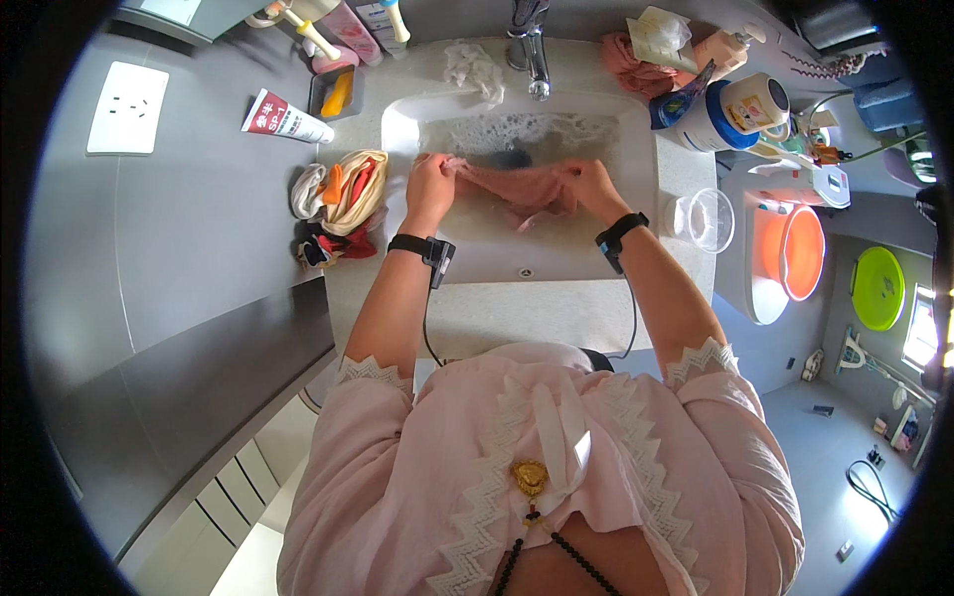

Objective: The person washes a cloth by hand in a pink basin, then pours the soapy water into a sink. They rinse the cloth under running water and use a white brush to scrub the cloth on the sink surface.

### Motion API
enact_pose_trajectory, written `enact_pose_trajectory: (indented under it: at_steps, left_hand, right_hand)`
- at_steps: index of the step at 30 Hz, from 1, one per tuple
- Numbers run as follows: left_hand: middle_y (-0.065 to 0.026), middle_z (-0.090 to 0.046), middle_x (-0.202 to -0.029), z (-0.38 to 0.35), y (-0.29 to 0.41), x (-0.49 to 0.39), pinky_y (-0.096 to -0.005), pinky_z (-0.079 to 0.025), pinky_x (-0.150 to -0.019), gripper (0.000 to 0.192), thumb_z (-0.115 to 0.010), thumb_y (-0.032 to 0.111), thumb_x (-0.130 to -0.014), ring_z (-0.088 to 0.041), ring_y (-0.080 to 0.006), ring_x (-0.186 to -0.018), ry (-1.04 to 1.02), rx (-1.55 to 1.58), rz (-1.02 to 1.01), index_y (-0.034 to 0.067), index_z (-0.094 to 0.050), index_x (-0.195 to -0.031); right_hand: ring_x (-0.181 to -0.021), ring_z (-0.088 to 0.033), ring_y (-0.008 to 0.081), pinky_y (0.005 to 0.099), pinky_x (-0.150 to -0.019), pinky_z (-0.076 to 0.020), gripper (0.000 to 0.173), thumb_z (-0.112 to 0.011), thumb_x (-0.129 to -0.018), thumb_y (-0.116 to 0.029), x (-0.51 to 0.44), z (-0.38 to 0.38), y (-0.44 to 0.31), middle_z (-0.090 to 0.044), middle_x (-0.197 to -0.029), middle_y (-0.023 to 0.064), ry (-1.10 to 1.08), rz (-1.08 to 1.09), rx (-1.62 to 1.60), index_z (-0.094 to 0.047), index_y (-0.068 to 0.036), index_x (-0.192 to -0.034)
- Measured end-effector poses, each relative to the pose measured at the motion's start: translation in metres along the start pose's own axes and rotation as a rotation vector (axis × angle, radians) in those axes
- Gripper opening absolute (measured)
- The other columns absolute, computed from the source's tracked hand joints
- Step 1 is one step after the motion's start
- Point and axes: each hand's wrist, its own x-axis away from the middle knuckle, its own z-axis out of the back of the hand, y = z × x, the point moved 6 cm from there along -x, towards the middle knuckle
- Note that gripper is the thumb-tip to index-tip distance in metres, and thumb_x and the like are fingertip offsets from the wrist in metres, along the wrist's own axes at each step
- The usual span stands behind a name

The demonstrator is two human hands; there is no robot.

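Note:
A wet pink cloth (514, 188) is stretched between my two hands over the white sink basin (492, 264). My left hand (432, 188) pinches its left end near the basin's left wall. At the other end, my right hand (596, 192) grips the bunched fabric. The cloth sags in the middle, and its lower part hangs at the water. Cloudy water (477, 223) fills the basin, with white suds (551, 127) along the far side. A dark shape (510, 159) shows in the water behind the cloth; I cannot tell what it is.
A chrome faucet (536, 71) stands at the back, beside a crumpled white cloth (475, 68). Bundled clothes (354, 194) and a squeeze tube (287, 119) lie left. To the right are a clear plastic cup (708, 220), a white tub with a blue rim (708, 119) and an orange basin (801, 253).

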Motion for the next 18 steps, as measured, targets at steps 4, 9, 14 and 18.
enact_pose_trajectory:
  at_steps: [4,9,14,18]
  left_hand:
    - [-0.0189,-0.068,-0.103,-0.055,-0.016,0.004,-0.0461,-0.049,-0.082,0.017,-0.06,0.016,-0.087,-0.065,-0.0355,-0.097,-0.322,0.033,0.02,0.004,-0.066,-0.097]
    - [-0.0163,-0.069,-0.108,-0.114,-0.024,0.032,-0.05,-0.04,-0.097,0.019,-0.06,0.017,-0.085,-0.063,-0.0337,-0.107,-0.511,-0.121,-0.217,0.007,-0.068,-0.1]
    - [-0.0175,-0.07,-0.104,-0.11,-0.016,0.039,-0.0559,-0.037,-0.102,0.021,-0.06,0.016,-0.085,-0.064,-0.0345,-0.106,-0.779,-0.453,-0.167,0.005,-0.071,-0.099]
    - [-0.0131,-0.069,-0.076,-0.054,-0.011,0.016,-0.0326,-0.051,-0.067,0.02,-0.067,0.022,-0.088,-0.067,-0.0192,-0.077,-0.753,0.121,0.297,0.002,-0.071,-0.092]
  right_hand:
    - [-0.082,-0.069,0.0265,0.0382,-0.07,-0.0531,0.018,-0.065,-0.085,-0.014,-0.011,-0.028,0.012,-0.069,-0.083,0.0151,-0.056,-0.019,0.201,-0.069,-0.001,-0.098]
    - [-0.099,-0.064,0.0401,0.0452,-0.083,-0.0513,0.031,-0.067,-0.082,-0.015,-0.007,-0.065,0.031,-0.068,-0.103,0.0202,-0.225,-0.091,0.659,-0.064,-0.005,-0.111]
    - [-0.101,-0.064,0.0384,0.0445,-0.084,-0.0521,0.035,-0.064,-0.084,-0.011,-0.001,-0.073,0.022,-0.065,-0.114,0.0183,-0.335,0.007,0.718,-0.062,-0.005,-0.119]
    - [-0.082,-0.066,0.0249,0.0352,-0.072,-0.0526,0.015,-0.063,-0.089,-0.015,0.0,-0.039,-0.004,-0.068,-0.084,0.012,-0.263,-0.005,0.398,-0.07,-0.004,-0.096]
